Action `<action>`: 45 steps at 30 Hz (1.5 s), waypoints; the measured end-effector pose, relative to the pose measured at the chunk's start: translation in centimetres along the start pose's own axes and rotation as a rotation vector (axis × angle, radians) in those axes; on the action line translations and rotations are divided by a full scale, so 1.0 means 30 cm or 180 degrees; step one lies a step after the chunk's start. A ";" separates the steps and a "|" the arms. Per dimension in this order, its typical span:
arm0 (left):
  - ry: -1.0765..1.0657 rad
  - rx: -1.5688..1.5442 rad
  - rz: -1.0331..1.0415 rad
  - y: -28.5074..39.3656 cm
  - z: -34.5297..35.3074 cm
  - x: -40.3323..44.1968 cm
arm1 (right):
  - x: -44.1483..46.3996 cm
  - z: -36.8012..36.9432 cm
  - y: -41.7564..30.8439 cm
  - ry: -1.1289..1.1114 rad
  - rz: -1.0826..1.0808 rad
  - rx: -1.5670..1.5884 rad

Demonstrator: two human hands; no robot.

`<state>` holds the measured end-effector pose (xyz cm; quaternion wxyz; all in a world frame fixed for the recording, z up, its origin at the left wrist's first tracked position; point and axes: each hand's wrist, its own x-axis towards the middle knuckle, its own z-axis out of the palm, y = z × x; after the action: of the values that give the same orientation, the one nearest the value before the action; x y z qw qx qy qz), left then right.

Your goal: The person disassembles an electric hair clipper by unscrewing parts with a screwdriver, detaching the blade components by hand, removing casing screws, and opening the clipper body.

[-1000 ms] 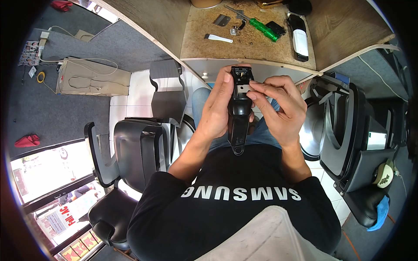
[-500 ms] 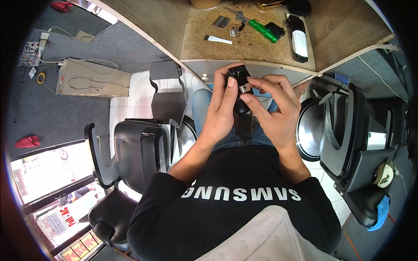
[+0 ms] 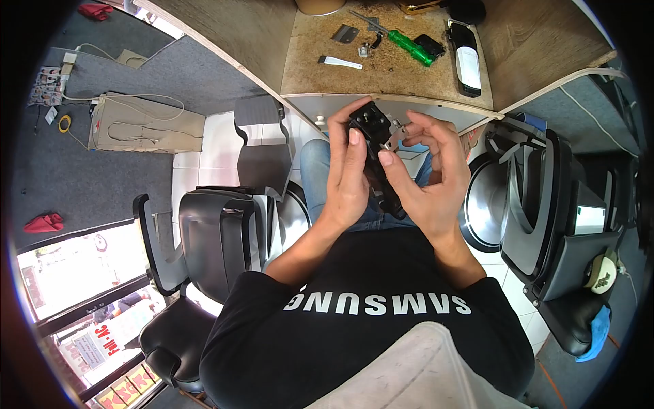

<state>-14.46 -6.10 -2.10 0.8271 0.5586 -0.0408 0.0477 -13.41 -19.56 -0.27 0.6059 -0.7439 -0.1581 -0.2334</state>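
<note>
My left hand (image 3: pixel 347 170) is wrapped round a black hair clipper (image 3: pixel 371 123), whose head end points up and to the left. Inside that end I see dark recesses, with no blade over them. A small silver metal piece (image 3: pixel 394 138) is pinched between the thumb and fingers of my right hand (image 3: pixel 436 177), at the clipper's right side. Whether this piece touches the clipper is hard to make out. The lower clipper body hangs between my palms, partly hidden by my fingers.
On the wooden shelf lie a green screwdriver (image 3: pixel 410 49), a flat metal blade (image 3: pixel 345 33), a white-handled brush (image 3: pixel 340 63), small loose parts (image 3: pixel 364 51), a black piece (image 3: pixel 429 46) and a white-and-black clipper (image 3: pixel 467 65). Black salon chairs stand left (image 3: pixel 214 238) and right (image 3: pixel 538 198).
The clipper has tilted, its head toward the left and its lower end toward the right. My right fingers have drawn the metal piece to the right, away from the clipper's middle.
</note>
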 end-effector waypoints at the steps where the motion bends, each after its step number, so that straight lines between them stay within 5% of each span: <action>1: 0.0049 0.0054 0.0055 -0.001 0.003 0.002 | -0.003 0.000 0.003 0.0006 -0.0018 0.0021; 45: -0.0020 0.0310 0.0087 0.045 0.034 -0.001 | 0.007 0.010 -0.018 -0.0125 0.0075 -0.0119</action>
<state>-14.68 -6.55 -0.48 0.7980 0.5977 -0.0486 0.0592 -13.45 -19.15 0.25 0.5914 -0.7614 -0.1567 -0.2146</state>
